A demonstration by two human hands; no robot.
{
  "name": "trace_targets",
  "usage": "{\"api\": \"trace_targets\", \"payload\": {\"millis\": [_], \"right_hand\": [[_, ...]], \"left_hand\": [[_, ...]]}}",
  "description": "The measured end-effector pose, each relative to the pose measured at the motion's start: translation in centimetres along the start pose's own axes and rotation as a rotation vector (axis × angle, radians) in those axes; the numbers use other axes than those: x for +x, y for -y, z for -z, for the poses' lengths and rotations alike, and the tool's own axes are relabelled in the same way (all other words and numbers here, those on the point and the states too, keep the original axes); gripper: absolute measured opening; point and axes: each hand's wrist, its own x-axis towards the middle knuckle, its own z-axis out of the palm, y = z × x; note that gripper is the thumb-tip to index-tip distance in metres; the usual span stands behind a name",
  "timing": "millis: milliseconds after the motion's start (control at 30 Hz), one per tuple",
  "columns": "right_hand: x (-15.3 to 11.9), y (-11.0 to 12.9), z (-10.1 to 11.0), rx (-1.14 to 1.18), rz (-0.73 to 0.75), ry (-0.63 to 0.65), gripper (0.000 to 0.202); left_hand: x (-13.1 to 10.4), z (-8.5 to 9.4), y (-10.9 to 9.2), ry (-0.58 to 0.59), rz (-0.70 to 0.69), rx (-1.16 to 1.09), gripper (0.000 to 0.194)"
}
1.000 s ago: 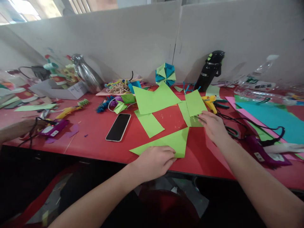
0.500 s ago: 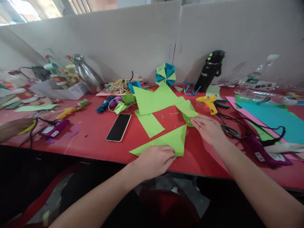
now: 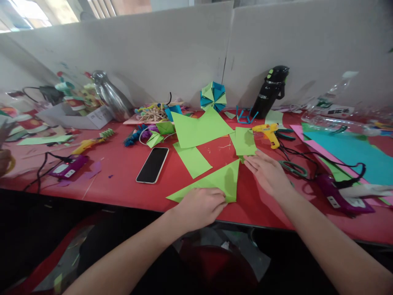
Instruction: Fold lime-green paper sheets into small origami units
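A green paper triangle (image 3: pixel 224 178) lies at the front edge of the red table (image 3: pixel 123 196). On its lower edge rests my left hand (image 3: pixel 204 205), fingers curled and pressed together at the paper; whether they pinch it is hidden. To the right, my right hand (image 3: pixel 265 168) has its fingers stretched out, fingertips at the lower edge of a small green paper rectangle (image 3: pixel 245 141). Behind lie a larger cut green sheet (image 3: pixel 201 129) and a green strip (image 3: pixel 193 160). A yellow glue gun (image 3: pixel 267 133) is just beyond my right hand.
A phone (image 3: pixel 152 164) lies left of the papers. Green scissors (image 3: pixel 293 168), cables and a purple power block (image 3: pixel 344 196) are at right. Behind stand a black bottle (image 3: pixel 267 93) and a blue-green paper ball (image 3: pixel 213 96). Another person's hand (image 3: pixel 5 162) shows at far left.
My right hand has moved slightly left and down, and the small green rectangle now lies straighter. My left hand stays in place. The other person's hand has moved left.
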Motion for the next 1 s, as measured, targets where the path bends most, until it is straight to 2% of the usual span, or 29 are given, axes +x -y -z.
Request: {"api": "trace_targets", "payload": {"millis": [133, 200, 267, 333, 400, 433, 467, 567, 667, 767, 833, 900, 1000], "right_hand": [[0.8, -0.3, 0.4, -0.135, -0.077, -0.032, 0.043], [1.4, -0.4, 1.1, -0.316, -0.077, -0.001, 0.047], [1.7, -0.1, 1.9, -0.613, -0.007, 0.037, 0.047], [1.6, 0.5, 2.4, -0.885, 0.147, 0.030, 0.036], [0.8, 1.2, 2.2, -0.980, 0.256, 0.066, 0.021], [0.2, 1.6, 1.8, -0.974, 0.248, 0.111, 0.022], [-0.6, 1.9, 1.3, -0.950, 0.180, 0.217, 0.030], [-3.3, 1.9, -0.5, -0.725, -0.105, 0.489, 0.044], [-5.7, 0.8, -2.0, -0.321, -0.213, 0.602, 0.040], [-7.0, 0.1, -3.0, 0.016, -0.296, 0.623, 0.045], [-7.2, 0.2, -3.4, 0.125, -0.351, 0.589, 0.045], [-7.2, 0.7, -3.4, 0.173, -0.399, 0.530, 0.042], [-6.6, 1.3, -3.0, 0.175, -0.414, 0.377, 0.030]], "left_hand": [[0.2, -0.1, 0.3, -0.035, 0.032, -0.066, 0.027], [0.4, -0.2, 0.7, -0.101, 0.079, -0.139, 0.023], [0.6, -0.1, 1.1, -0.213, 0.141, -0.219, 0.017], [0.9, 0.1, 1.5, -0.354, 0.229, -0.270, 0.020], [1.2, 0.7, 2.0, -0.478, 0.342, -0.298, 0.032], [1.4, 1.1, 2.1, -0.525, 0.400, -0.316, 0.036], [1.5, 1.4, 2.2, -0.564, 0.453, -0.348, 0.038], [1.8, 2.4, 2.1, -0.637, 0.565, -0.518, 0.038], [2.0, 2.5, 1.3, -0.582, 0.540, -0.752, 0.037], [2.3, 1.9, -0.1, -0.402, 0.412, -0.968, 0.040], [2.4, 1.4, -0.8, -0.348, 0.364, -1.013, 0.046], [2.5, 1.2, -0.9, -0.360, 0.360, -0.996, 0.049], [2.5, 1.5, 0.0, -0.495, 0.402, -0.930, 0.049]]}}
